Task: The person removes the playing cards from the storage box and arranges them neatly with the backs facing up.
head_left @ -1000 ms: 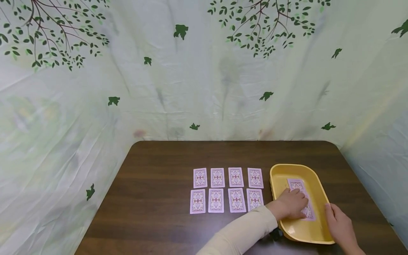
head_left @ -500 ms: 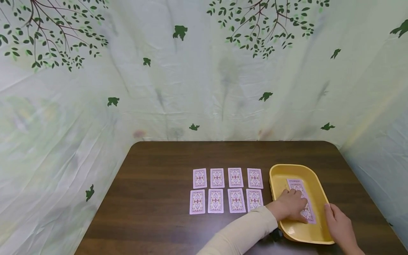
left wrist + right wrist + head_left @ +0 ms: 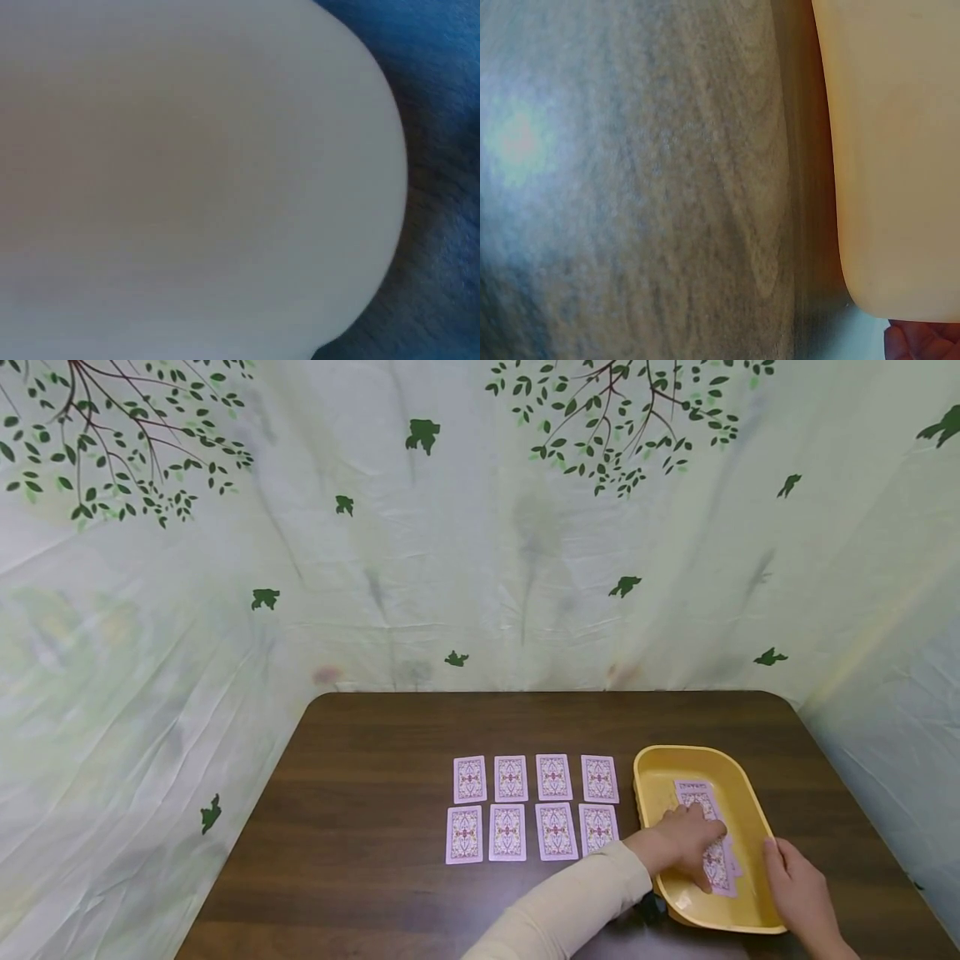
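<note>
A yellow plastic tray [image 3: 738, 906] stands at the right of the table, with a few purple-backed playing cards [image 3: 693, 789] lying face down in it. My left hand [image 3: 682, 839] reaches into it from the left and holds the top playing card [image 3: 717, 872], its thumb by the card's near left edge and fingers bent over the card. At the right rim my right hand [image 3: 806, 889] grips the tray wall. In the right wrist view, the tray side [image 3: 896, 150] fills the right part, with fingers [image 3: 926, 341] just below it. A blurred pale surface covers most of the left wrist view.
Several face-down cards [image 3: 507, 832] lie in two rows on the brown wooden table [image 3: 360, 843], left of the tray. My left sleeve [image 3: 570, 902] crosses the table's front. A leaf-patterned curtain [image 3: 480, 560] hangs behind.
My left hand has drawn the top card toward me and slightly left, so another card's edge now shows beneath it. The right hand has stayed on the tray rim.
</note>
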The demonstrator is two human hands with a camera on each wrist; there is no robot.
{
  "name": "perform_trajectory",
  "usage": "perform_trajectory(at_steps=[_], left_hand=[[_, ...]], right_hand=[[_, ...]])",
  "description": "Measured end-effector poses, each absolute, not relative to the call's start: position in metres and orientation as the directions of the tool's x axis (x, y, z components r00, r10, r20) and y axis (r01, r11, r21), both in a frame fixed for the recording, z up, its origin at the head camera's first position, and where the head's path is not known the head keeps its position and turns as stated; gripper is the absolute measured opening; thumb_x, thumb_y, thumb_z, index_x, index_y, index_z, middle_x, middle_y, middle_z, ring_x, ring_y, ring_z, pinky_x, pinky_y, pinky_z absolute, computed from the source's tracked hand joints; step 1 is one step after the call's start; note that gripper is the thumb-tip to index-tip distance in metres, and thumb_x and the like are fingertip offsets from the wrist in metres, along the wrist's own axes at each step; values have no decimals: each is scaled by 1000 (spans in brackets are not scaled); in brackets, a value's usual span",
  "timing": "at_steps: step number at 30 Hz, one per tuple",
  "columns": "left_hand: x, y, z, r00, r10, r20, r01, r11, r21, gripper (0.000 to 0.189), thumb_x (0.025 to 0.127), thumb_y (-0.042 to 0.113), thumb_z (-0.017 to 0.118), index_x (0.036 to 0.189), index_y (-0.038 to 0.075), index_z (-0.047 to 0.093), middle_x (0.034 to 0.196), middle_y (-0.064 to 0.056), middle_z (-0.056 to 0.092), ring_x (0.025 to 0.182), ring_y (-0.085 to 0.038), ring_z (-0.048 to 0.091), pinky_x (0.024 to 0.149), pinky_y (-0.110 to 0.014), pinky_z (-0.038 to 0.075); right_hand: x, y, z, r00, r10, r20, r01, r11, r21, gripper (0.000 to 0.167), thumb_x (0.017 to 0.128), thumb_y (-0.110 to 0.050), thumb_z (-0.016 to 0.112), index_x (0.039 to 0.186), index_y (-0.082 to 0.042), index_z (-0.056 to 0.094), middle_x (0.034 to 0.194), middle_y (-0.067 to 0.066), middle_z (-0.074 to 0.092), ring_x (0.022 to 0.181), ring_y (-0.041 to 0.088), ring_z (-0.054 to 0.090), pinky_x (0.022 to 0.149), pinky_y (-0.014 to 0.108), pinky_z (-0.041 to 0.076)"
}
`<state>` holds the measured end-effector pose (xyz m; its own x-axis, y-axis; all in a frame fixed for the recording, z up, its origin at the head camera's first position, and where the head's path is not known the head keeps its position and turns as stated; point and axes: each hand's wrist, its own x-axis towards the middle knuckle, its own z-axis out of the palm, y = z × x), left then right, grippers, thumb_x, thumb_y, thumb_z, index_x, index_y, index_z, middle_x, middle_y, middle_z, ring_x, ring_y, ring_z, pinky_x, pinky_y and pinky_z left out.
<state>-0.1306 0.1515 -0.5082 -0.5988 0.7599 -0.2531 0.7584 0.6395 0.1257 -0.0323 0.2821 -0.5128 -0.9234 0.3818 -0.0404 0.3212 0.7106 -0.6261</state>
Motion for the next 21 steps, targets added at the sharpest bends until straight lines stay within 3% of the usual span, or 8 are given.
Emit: perform_trajectory(at_steps=[11, 21], left_hand=[[-131, 152, -509, -606, 751, -262, 762, 643, 81, 87, 50, 57, 81, 128, 44, 45, 113, 10, 41, 100, -9, 32, 82, -25, 25], [-127, 152, -504, -556, 790, -259, 804, 590, 71, 98, 50, 52, 82, 136, 40, 37, 120, 7, 36, 104, -9, 34, 80, -21, 32]], right_hand=[[-32, 282, -512, -924, 381, -38, 319, 713, -624, 47, 101, -28, 26, 115, 12, 46, 105, 35, 51, 83, 41, 53, 67, 50, 42], [-31, 280, -512, -925, 381, -7, 299, 715, -632, 46, 101, -27, 27, 112, 13, 48, 101, 35, 53, 78, 38, 53, 65, 49, 42]])
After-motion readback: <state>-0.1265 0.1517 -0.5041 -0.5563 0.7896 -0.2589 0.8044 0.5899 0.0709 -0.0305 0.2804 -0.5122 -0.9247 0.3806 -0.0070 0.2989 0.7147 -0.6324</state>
